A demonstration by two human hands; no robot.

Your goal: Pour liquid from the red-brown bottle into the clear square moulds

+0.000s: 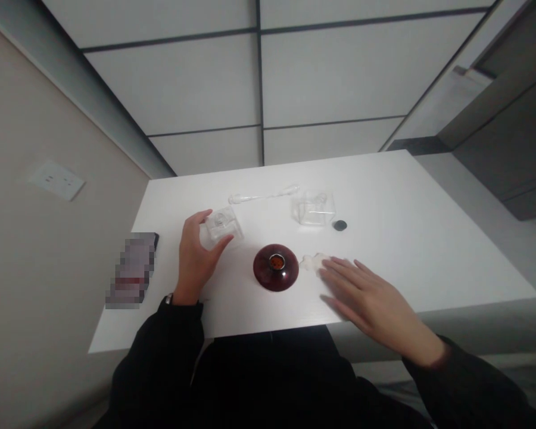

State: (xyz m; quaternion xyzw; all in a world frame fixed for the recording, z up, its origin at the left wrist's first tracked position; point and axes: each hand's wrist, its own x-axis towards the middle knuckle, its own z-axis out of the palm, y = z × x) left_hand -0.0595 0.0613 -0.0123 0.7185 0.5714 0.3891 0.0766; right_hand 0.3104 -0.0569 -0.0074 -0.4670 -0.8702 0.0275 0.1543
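My left hand [199, 250] curves round a small clear square block-like container [226, 225] with a round mark on top, thumb on the near side and fingers on the far side. To its right stands a dark red, rounded, flattened pot [274, 280] with a metal-rimmed opening showing orange-brown inside. My right hand [361, 292] is stretched out, palm down, fingers straight. Its fingertips touch or hover over a small pale, whitish thing [312, 261], partly covered, whose kind I cannot make out.
A clear stick-like piece [263, 195] with bulbous ends lies toward the back of the white table [406, 238]. Right of it are a clear box-shaped container [313, 210] and a small dark disc [340, 226]. A blurred-out phone-like object [134, 268] lies by the left edge.
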